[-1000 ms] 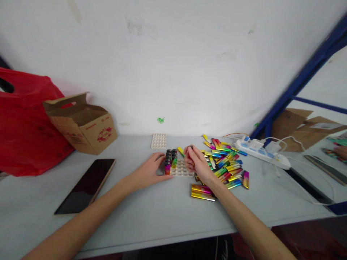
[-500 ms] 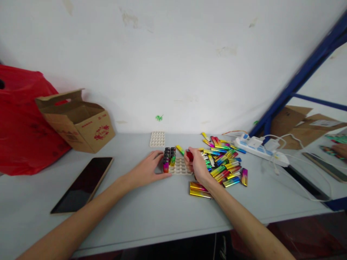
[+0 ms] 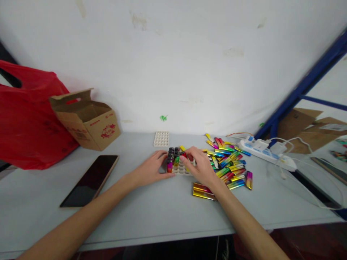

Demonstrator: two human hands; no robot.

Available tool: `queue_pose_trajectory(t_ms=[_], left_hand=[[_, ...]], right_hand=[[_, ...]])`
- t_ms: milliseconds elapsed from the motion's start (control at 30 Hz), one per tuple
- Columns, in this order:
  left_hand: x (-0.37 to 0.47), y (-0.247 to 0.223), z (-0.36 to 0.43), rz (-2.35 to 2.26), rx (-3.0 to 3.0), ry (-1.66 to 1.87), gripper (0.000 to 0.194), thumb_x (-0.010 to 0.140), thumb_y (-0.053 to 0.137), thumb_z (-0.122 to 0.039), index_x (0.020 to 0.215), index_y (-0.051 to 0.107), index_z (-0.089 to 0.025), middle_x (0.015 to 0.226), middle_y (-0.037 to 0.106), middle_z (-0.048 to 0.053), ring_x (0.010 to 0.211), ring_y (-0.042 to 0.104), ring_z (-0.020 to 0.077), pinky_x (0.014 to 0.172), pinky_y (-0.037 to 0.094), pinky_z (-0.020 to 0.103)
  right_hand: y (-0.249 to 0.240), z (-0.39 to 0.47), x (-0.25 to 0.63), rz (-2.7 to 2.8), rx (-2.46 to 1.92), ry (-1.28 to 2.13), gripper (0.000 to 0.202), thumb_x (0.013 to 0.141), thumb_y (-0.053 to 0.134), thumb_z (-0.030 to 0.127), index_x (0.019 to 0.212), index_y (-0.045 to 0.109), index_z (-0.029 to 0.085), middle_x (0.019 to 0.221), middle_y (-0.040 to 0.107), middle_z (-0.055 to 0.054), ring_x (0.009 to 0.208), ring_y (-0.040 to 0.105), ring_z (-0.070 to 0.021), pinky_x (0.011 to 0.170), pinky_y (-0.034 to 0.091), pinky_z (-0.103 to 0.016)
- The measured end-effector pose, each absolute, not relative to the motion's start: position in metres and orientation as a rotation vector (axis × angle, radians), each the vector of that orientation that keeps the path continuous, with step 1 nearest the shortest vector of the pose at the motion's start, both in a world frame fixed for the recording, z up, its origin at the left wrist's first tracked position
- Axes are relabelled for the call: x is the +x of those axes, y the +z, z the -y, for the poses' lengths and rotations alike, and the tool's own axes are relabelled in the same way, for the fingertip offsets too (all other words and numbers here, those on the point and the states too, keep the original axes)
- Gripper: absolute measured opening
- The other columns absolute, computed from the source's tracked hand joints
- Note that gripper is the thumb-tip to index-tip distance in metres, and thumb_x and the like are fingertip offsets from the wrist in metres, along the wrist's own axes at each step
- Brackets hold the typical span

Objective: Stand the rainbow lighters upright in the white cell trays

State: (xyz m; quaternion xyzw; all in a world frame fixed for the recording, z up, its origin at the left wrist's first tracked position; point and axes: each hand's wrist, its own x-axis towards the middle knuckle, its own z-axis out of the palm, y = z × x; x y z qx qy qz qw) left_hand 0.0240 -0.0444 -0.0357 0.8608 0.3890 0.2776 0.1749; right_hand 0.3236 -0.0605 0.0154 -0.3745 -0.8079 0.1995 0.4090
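My left hand [image 3: 152,169] curls round the left end of a white tray with round hollows [image 3: 181,171], its thumb along the near edge. Upright lighters with black tops [image 3: 170,165] stand in two rows at that end. In my right hand [image 3: 201,167], a red lighter [image 3: 184,154] is pinched between thumb and fingers over the tray, right beside the second row. The fingers hide most of it, and I cannot tell whether its base sits in a hollow. Right of this hand lies a loose pile of shiny multicoloured lighters [image 3: 230,169].
A second white tray [image 3: 161,139] lies near the wall. Leftward are a dark tablet [image 3: 90,180], an open cardboard box [image 3: 100,131] and a red plastic bag [image 3: 35,119]. A power strip [image 3: 267,153] with cables sits at the right. Lighters [image 3: 203,192] lie near my right wrist.
My right hand has moved left and lower with the red lighter, from the tray's right side to the standing rows. My left hand keeps its place at the tray. The view has shifted slightly.
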Motion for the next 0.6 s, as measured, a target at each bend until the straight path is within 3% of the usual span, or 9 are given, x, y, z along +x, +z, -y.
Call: queue_pose_trajectory(t_ms=[100,233,400,600], left_hand=[[0.024,-0.036,0.045,-1.092,2.442,0.796,0.072,0.108,0.097,-0.074,0.158,0.083,-0.026,0.164,0.083,0.02,0.159,0.076,0.0462,0.143,0.063,0.064],[0.023,-0.037,0.044,-1.097,2.443,0.789,0.072,0.108,0.097,-0.075,0.161,0.082,-0.029,0.164,0.083,0.018,0.16,0.076,0.0449,0.142,0.063,0.062],[0.022,-0.037,0.044,-1.09,2.427,0.793,0.073,0.108,0.098,-0.073,0.162,0.082,-0.027,0.166,0.083,0.019,0.16,0.076,0.0458,0.142,0.064,0.063],[0.021,-0.037,0.043,-1.089,2.429,0.795,0.074,0.108,0.099,-0.07,0.164,0.082,-0.025,0.168,0.082,0.02,0.161,0.076,0.0467,0.143,0.064,0.064]], right_hand=[[0.01,0.06,0.322,2.085,-0.973,0.605,0.035,0.127,0.072,0.062,0.114,0.076,0.03,0.088,0.08,-0.003,0.08,0.074,-0.026,0.08,0.058,-0.036],[0.003,0.057,0.321,2.116,-0.998,0.616,0.031,0.127,0.075,0.059,0.116,0.08,0.03,0.097,0.088,-0.007,0.084,0.081,-0.0282,0.081,0.06,-0.036],[0.007,0.055,0.326,2.247,-0.997,0.58,0.026,0.127,0.082,0.051,0.113,0.083,0.029,0.1,0.088,-0.007,0.087,0.081,-0.0277,0.081,0.057,-0.035],[0.017,0.057,0.328,2.387,-0.948,0.53,0.012,0.127,0.086,0.041,0.128,0.087,0.029,0.101,0.089,-0.005,0.089,0.081,-0.0265,0.082,0.054,-0.033]])
